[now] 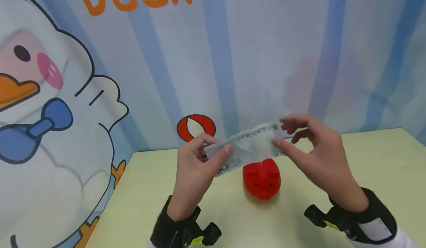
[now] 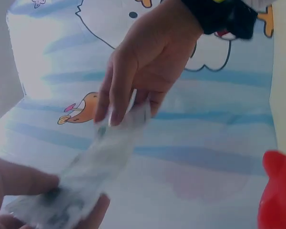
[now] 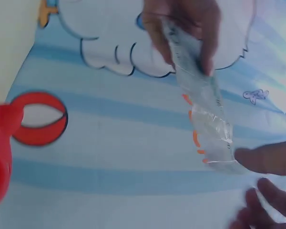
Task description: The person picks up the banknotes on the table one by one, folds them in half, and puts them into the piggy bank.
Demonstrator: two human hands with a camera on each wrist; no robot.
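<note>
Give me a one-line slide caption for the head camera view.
Both hands hold a banknote above a red piggy bank.

You have 1 banknote [image 1: 247, 146] held up, 2 hands on it, your left hand [image 1: 194, 166] and your right hand [image 1: 316, 155], 1 red piggy bank [image 1: 261, 178], 1 pale table [image 1: 382, 159], 2 black wrist straps, 1 cartoon duck backdrop [image 1: 50, 92].
</note>
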